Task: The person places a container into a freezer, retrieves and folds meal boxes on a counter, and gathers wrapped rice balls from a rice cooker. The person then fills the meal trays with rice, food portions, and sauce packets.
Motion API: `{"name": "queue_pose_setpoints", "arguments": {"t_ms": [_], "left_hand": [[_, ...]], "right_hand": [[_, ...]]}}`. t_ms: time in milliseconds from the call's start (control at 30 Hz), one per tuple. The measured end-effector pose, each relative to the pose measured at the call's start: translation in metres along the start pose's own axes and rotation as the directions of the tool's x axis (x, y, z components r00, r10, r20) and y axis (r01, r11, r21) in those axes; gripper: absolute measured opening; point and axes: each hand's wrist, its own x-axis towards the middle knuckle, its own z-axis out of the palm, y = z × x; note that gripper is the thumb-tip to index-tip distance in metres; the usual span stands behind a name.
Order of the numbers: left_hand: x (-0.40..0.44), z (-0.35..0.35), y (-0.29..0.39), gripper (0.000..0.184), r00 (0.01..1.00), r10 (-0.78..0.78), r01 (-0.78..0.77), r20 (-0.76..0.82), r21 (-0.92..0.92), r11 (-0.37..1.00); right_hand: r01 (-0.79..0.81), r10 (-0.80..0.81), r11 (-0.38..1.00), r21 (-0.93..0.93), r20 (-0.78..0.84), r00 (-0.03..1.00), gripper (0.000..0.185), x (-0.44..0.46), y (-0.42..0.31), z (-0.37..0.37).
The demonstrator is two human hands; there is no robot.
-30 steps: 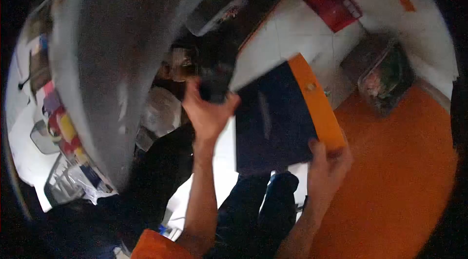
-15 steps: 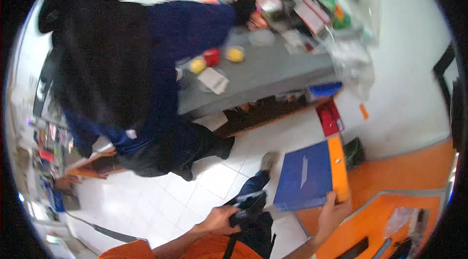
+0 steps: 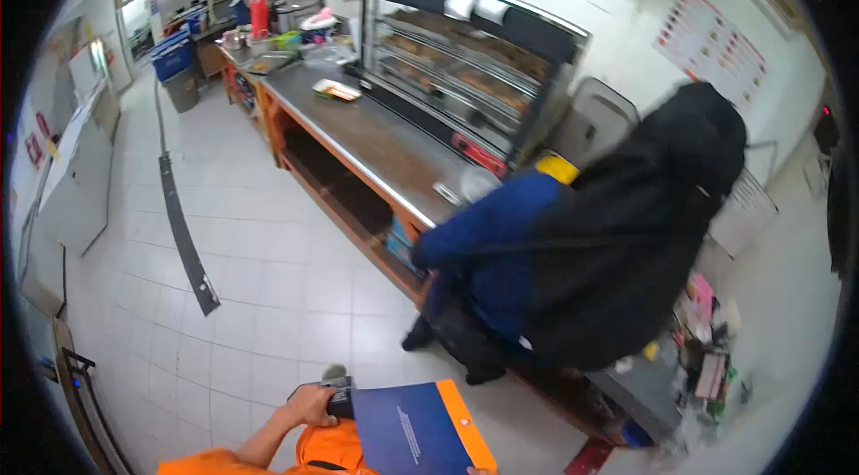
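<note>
My left hand (image 3: 313, 404) is low in the view, its fingers closed around a small black object (image 3: 341, 402) whose kind I cannot make out. Beside it is a ring binder (image 3: 407, 430) with a dark blue cover and an orange spine with a finger hole. Only a bit of my right hand (image 3: 477, 470) shows at the bottom edge, gripping the spine's lower end; the rest is out of view.
Ahead on the right a person (image 3: 617, 242) in dark clothing leans beside a long counter (image 3: 376, 139). On it stands a glass food display cabinet (image 3: 465, 63). A dark strip (image 3: 183, 233) lies along the tiled floor. Bins (image 3: 182, 86) stand farther back.
My view has swung left, bringing the display cabinet and the long floor into sight. The person now appears on the right. Both hands still hold the same things, lower in the view.
</note>
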Motion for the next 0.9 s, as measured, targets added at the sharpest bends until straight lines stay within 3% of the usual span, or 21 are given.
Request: {"name": "queue_pose_setpoints", "arguments": {"t_ms": [33,67,133,167,200,267,300,333,467,567,667,700,767,867,900], "left_hand": [[0.003,-0.017,-0.056,0.067,0.996,-0.085,0.084,-0.032,-0.008,0.996],[-0.006,-0.029,-0.096,0.059,0.974,-0.137,0.125,-0.179,-0.074,0.989],[-0.029,-0.071,-0.140,0.054,0.907,-0.319,0.264,-0.274,-0.220,0.939],[-0.031,-0.093,-0.150,0.051,0.859,-0.403,0.314,-0.317,-0.296,0.902],[-0.025,-0.115,-0.163,0.050,0.818,-0.432,0.328,-0.380,-0.309,0.893],[-0.011,-0.158,-0.204,0.048,0.730,-0.474,0.349,-0.492,-0.327,0.878],[-0.001,-0.176,-0.214,0.047,0.683,-0.490,0.358,-0.542,-0.338,0.871],[0.016,-0.200,-0.226,0.044,0.648,-0.422,0.268,-0.634,-0.329,0.906],[0.123,-0.302,-0.254,0.039,0.650,-0.381,0.151,-0.658,-0.379,0.913],[0.234,-0.363,-0.275,0.048,0.708,-0.248,0.017,-0.661,-0.334,0.942],[0.362,-0.424,-0.288,0.051,0.761,-0.021,-0.097,-0.648,-0.147,0.984],[0.405,-0.437,-0.292,0.051,0.719,0.099,-0.199,-0.688,-0.067,0.978],[0.487,-0.461,-0.295,0.041,0.732,0.226,-0.285,-0.643,0.012,0.958],[0.588,-0.486,-0.308,0.032,0.815,0.280,-0.336,-0.507,-0.019,0.942],[0.612,-0.491,-0.315,0.030,0.835,0.274,-0.346,-0.478,-0.069,0.936]], "right_hand": [[0.244,-0.270,0.953,0.176,0.138,0.953,0.025,-0.018,-0.044,0.093],[0.410,-0.511,0.829,0.379,0.221,0.831,0.026,-0.044,-0.084,0.167],[0.467,-0.518,0.851,0.239,0.246,0.819,0.022,-0.040,-0.111,0.252],[0.428,-0.497,0.863,0.269,0.297,0.815,0.023,-0.040,-0.131,0.291],[0.399,-0.497,0.860,0.317,0.347,0.795,0.028,-0.039,-0.157,0.335],[0.388,-0.441,0.897,0.211,0.387,0.810,0.034,-0.046,-0.198,0.411],[0.377,-0.456,0.886,0.269,0.371,0.809,0.030,-0.039,-0.215,0.439],[0.371,-0.477,0.868,0.329,0.353,0.805,0.026,-0.026,-0.232,0.472],[0.373,-0.512,0.745,0.554,0.116,0.851,0.022,0.008,-0.319,0.582],[0.521,-0.565,0.681,0.514,-0.083,0.821,0.027,0.087,-0.371,0.640],[0.590,-0.535,0.588,0.554,-0.281,0.797,0.027,0.193,-0.415,0.683],[0.608,-0.534,0.620,0.495,-0.301,0.790,0.025,0.230,-0.430,0.692],[0.623,-0.525,0.701,0.348,-0.340,0.780,0.022,0.288,-0.438,0.696],[0.390,-0.324,0.712,0.584,-0.219,0.920,0.023,0.311,-0.466,0.708],[0.356,-0.286,0.776,0.521,-0.212,0.935,0.028,0.312,-0.473,0.709]]}}
